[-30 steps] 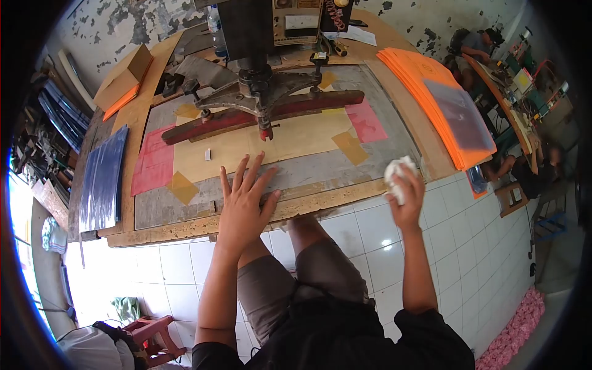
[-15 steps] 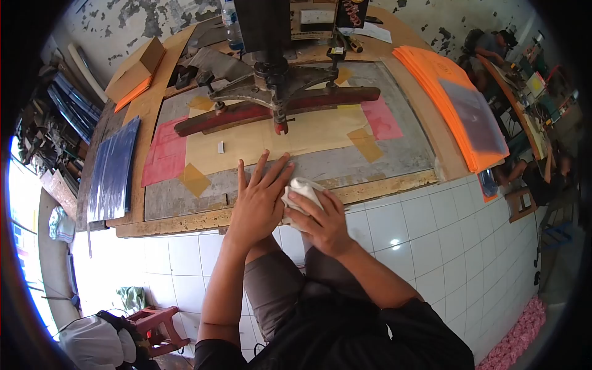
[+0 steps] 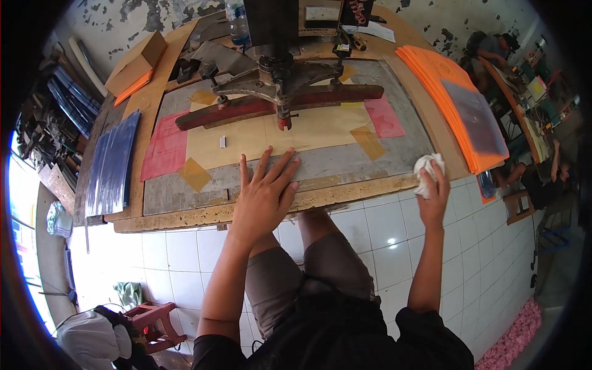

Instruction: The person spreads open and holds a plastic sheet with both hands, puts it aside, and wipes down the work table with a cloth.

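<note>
My left hand point(image 3: 264, 200) lies flat with fingers spread, across the front edge of the grey work plate point(image 3: 240, 179), its fingertips near the yellowish sheet point(image 3: 246, 145). Over at the plate's front right corner, my right hand point(image 3: 435, 191) is closed on a crumpled white cloth point(image 3: 427, 168). The sheet has pink pieces point(image 3: 383, 117) at its ends and tan tape point(image 3: 368, 143) on it. A small whitish piece point(image 3: 222, 142) rests on the sheet. Above it spans the press's red-and-dark bar point(image 3: 246, 110), mounted on a metal bracket point(image 3: 277, 83).
A stack of orange sheets point(image 3: 431, 74) with clear plastic on top lies at the right. Blue plastic sheets point(image 3: 113, 166) and a cardboard box point(image 3: 135, 61) are at the left. A water bottle point(image 3: 237, 24) stands behind. Other people sit at a bench point(image 3: 515, 92) far right.
My right hand has moved away from beside my left hand, rightward to the plate's corner, carrying the cloth. My left hand stays in nearly the same place.
</note>
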